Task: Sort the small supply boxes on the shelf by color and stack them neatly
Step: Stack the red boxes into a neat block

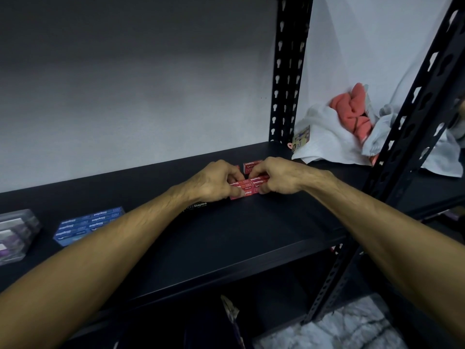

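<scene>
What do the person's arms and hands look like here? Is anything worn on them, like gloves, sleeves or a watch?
Both forearms are bare right up to the edge of the picture, with no sleeves showing. The left hand and the right hand have no gloves, and no watch, bracelet or ring can be seen on the parts in view. Veins and tendons stand out along the forearms and wrists.

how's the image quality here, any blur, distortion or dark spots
Head view: dim, uneven light, wall shaded at upper left; wide-angle bend tilts the shelf and uprights; red boxes between left hand and right hand soft but readable; below the shelf nearly black.
</scene>
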Demonstrator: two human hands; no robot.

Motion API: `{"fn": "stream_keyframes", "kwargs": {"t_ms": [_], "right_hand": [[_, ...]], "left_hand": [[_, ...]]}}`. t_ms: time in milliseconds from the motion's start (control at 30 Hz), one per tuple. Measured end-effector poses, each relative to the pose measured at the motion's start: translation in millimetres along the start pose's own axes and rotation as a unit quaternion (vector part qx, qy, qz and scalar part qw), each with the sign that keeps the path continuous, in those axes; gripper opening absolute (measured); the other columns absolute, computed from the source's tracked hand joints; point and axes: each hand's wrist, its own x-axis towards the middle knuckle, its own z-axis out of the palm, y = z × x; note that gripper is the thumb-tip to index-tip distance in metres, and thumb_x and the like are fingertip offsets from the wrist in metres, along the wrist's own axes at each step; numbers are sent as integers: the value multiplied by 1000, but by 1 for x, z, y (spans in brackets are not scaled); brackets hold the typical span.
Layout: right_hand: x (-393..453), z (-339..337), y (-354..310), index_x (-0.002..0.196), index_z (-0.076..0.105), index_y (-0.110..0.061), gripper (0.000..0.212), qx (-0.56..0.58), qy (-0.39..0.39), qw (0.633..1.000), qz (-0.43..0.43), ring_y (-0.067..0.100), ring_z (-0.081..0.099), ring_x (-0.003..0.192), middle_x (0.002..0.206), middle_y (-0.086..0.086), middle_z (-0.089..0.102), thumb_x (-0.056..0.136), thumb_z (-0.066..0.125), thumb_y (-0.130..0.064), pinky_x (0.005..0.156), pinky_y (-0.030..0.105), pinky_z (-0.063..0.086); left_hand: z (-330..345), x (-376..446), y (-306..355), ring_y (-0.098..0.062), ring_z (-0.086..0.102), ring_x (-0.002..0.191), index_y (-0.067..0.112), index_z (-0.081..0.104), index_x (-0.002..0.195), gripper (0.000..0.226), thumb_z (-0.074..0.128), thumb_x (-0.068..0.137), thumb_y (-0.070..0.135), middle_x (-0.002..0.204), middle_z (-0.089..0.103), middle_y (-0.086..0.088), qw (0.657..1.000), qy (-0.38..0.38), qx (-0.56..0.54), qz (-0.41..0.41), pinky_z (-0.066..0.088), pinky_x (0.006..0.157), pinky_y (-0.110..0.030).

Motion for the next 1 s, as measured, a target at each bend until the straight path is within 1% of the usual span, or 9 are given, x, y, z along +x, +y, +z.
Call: {"fn": "stream_keyframes", "kwargs": {"t_ms": [233, 367, 533, 600, 667, 733, 833, 900, 1000], "right_hand": [[1, 0, 0, 116, 65, -31, 32, -12, 4, 1000, -3, 7, 59, 90, 102, -9, 64, 86, 72, -24, 79, 26, 44], [2, -1, -1, 113, 66, -31, 30, -13, -3, 1000, -1, 7, 58, 87, 97, -11, 63, 85, 73, -27, 74, 25, 43], [-1, -8, 1, 124, 62, -32, 42, 15, 33, 999, 3, 6, 55, 101, 104, -20, 54, 84, 69, -44, 87, 26, 44], [0, -11, 1, 124, 62, -29, 38, 42, 69, 997, 2, 7, 55, 102, 102, -21, 54, 88, 66, -41, 82, 23, 42], [4, -13, 1, 127, 61, -22, 35, 61, 111, 992, -6, 6, 55, 103, 116, -12, 60, 93, 62, -32, 80, 20, 42], [9, -14, 0, 130, 60, -17, 33, 57, 141, 988, -13, 5, 51, 106, 130, -2, 58, 98, 57, -21, 84, 21, 42], [17, -13, -1, 131, 61, -14, 32, 35, 152, 988, -17, 12, 51, 117, 137, 4, 54, 101, 48, -10, 91, 21, 38], [23, -11, 1, 133, 59, -14, 34, 25, 149, 988, -10, 18, 48, 129, 142, 5, 51, 102, 46, -9, 94, 21, 35], [32, -9, 5, 134, 58, -16, 35, 25, 131, 991, 2, 19, 46, 132, 145, 4, 49, 103, 43, -11, 95, 21, 36]], "left_hand": [[0, -2, 1, 6, 60, 58, 23, 72, 109, 27, 77, 83, 29, 84, 67, 13, 1000, 8, 7, 7, 40, 59, -11], [-1, -3, 2, 0, 60, 69, 23, 71, 112, 32, 77, 83, 34, 90, 67, 11, 1000, 8, 27, 6, 41, 63, -14], [-15, -5, -1, -2, 63, 81, 25, 71, 107, 36, 73, 81, 51, 93, 68, 10, 997, 74, 1, 3, 44, 67, -16], [-21, -3, -5, -3, 64, 88, 24, 72, 106, 34, 71, 84, 50, 95, 70, 9, 994, 107, -20, -3, 47, 72, -18], [-25, 0, -7, -5, 64, 92, 21, 72, 106, 28, 69, 88, 42, 97, 70, 8, 991, 130, -29, -4, 49, 77, -21], [-27, 5, -9, -7, 64, 92, 18, 72, 105, 22, 68, 91, 34, 98, 70, 6, 989, 147, -29, -6, 49, 77, -19], [-28, 13, -12, -9, 64, 93, 15, 71, 106, 18, 67, 92, 27, 99, 69, 4, 988, 153, -17, -18, 46, 75, -18], [-28, 19, -15, -10, 64, 93, 15, 72, 106, 19, 67, 92, 26, 101, 70, 3, 990, 138, -7, -29, 48, 78, -21], [-27, 25, -17, -9, 65, 92, 17, 72, 107, 19, 67, 92, 28, 103, 71, 3, 994, 108, -1, -32, 50, 78, -24]]}}
